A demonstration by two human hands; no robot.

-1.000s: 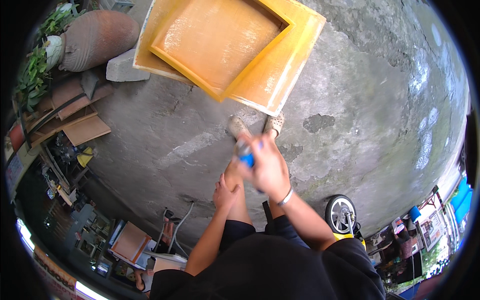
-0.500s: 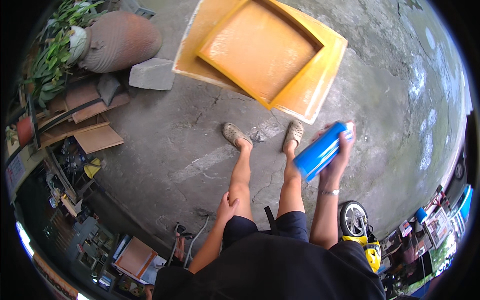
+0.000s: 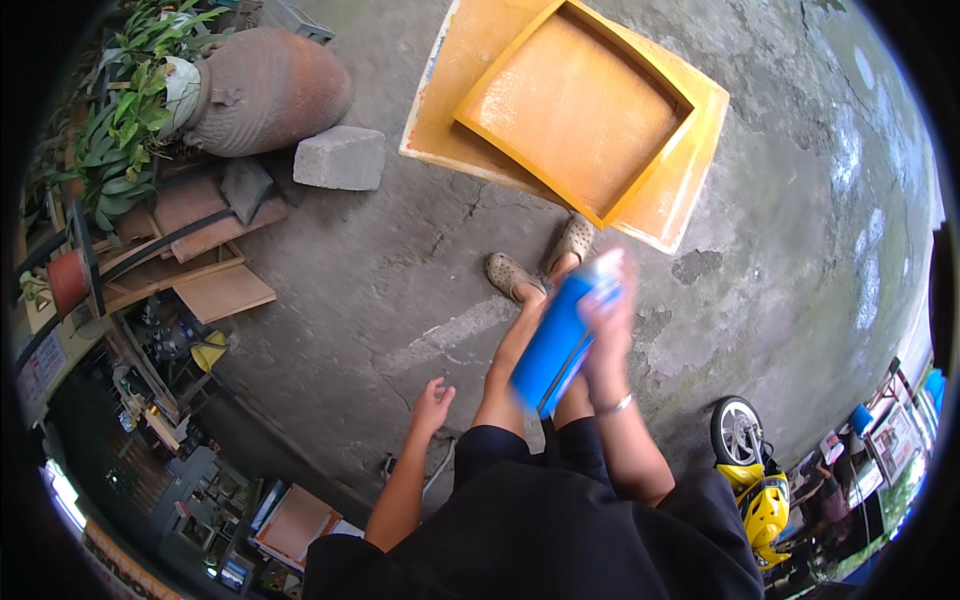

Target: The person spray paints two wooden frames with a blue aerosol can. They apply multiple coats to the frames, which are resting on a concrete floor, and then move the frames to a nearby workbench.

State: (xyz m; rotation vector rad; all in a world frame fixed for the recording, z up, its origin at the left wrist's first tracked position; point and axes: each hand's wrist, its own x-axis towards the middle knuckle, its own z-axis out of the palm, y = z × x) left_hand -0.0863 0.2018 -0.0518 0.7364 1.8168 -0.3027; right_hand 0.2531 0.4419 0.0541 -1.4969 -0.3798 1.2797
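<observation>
My right hand [image 3: 607, 325] grips blue spray can [image 3: 560, 340] tilted toward yellow wood frame [image 3: 580, 110], prob. for aiming; left hand [image 3: 432, 405] hangs open, empty.

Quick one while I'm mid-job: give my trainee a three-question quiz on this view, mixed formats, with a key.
1. True or false: the right hand grips the blue can.
2. What does the left hand hold? A) a brick B) nothing C) a brush
3. Fill in: the yellow wooden frame lies on the ____ ground, ahead of the sandalled feet.

Key: 1 true; 2 B, it hangs open beside the leg; 3 concrete.
</observation>
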